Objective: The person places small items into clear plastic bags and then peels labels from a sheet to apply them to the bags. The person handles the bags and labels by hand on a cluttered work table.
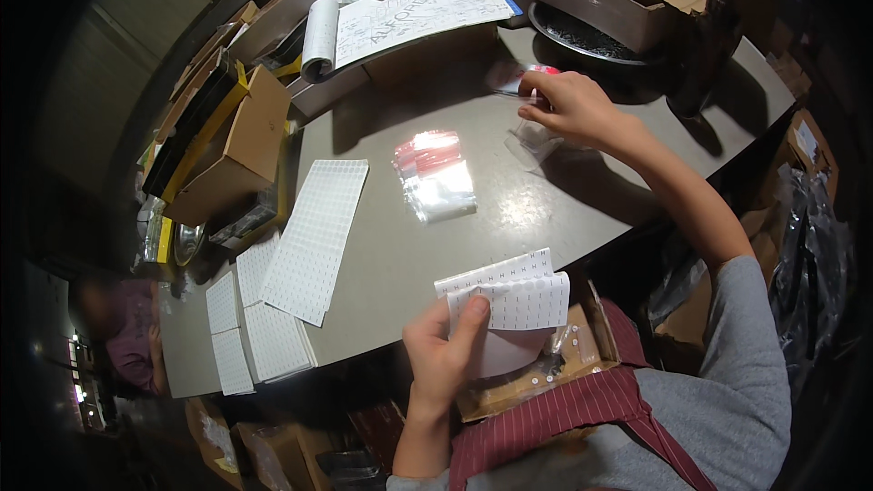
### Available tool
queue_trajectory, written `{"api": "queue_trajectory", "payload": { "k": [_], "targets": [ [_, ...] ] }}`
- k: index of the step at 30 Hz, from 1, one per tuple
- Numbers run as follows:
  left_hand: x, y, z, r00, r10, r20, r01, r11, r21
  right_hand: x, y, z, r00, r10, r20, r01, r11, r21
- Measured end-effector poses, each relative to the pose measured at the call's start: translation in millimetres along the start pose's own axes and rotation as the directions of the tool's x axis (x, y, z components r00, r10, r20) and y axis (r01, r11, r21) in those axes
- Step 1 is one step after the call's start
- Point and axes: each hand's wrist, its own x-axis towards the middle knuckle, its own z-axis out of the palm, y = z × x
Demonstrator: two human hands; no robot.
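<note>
My left hand point(443, 343), near the table's front edge, is closed on a folded white sticker sheet point(520, 303) printed with rows of small marks. The thumb presses on its front. My right hand point(568, 107) reaches over the back right of the table, thumb and fingers pinched together. A small clear plastic bag point(535, 145) shows at and below those fingertips; its outline is faint. Just behind them lies a blurred clear piece with red on it point(509, 79). Between my hands, mid-table, rests a pile of clear zip bags with red tops point(436, 177).
More sticker sheets point(320, 236) lie on the left of the grey table point(382, 264). A notepad point(418, 23), cardboard boxes point(232, 150) and a round dark tray point(591, 44) line the back and left. An open box point(596, 332) sits against my apron. Another person point(135, 332) is at far left.
</note>
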Motion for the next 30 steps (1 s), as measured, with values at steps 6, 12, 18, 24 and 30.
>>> {"api": "queue_trajectory", "payload": {
  "k": [6, 12, 18, 24, 30],
  "targets": [
    [0, -3, 1, 1.0, 0.023, 0.005, -0.023, 0.999, -0.024, 1, 3, 8, 0.916, 0.198, 0.349, -0.367, 0.766, 0.528],
    [-3, -5, 0, 0.992, 0.061, -0.107, -0.06, 0.998, 0.011, -17, -14, 12, 0.953, -0.23, -0.196, 0.246, 0.968, 0.057],
    [-2, -9, -2, 0.984, 0.127, -0.122, -0.118, 0.99, 0.079, -70, -85, -22, 0.915, -0.363, 0.176, 0.252, 0.855, 0.454],
    [0, -12, 0, 0.972, 0.229, -0.056, -0.209, 0.947, 0.244, -90, -101, -22, 0.885, -0.422, 0.194, 0.378, 0.897, 0.229],
    [1, -8, 2, 0.968, 0.248, -0.051, -0.23, 0.947, 0.225, -91, -99, -12, 0.892, -0.409, 0.193, 0.36, 0.9, 0.244]
  ]
}}
